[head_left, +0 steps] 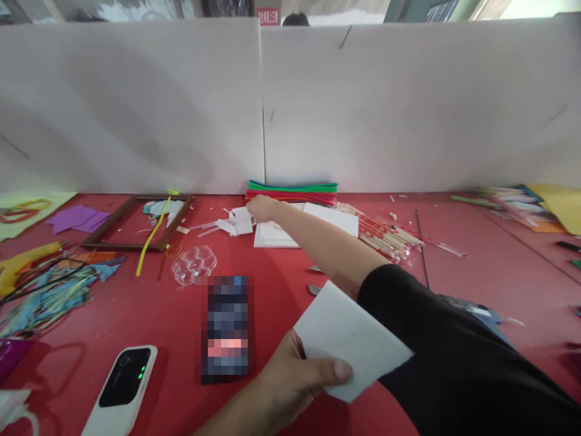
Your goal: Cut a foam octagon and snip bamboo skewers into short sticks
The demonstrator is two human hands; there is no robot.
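Observation:
My left hand (302,372) is in the foreground, its thumb pressed on top of a folded white paper (351,339). Stretched far across the table, my right hand (264,209) has its fingers curled down at the right edge of a crumpled white packet (240,221). Thin translucent sticks (206,230) poke out on that packet's left. The fingertips are partly hidden, and I cannot make out what they grip. Under my right wrist lie white sheets (276,236). Just behind is a stack of green and red strips (293,192).
Bamboo sticks (385,233) in wrappers lie right of the sheets. Blades (314,289) show beneath my right arm. Leftward are a phone (227,330), a white device (124,387), a clear bead box (194,265), a wooden frame (122,247) and a yellow glue gun (27,263). White panels (136,103) stand behind.

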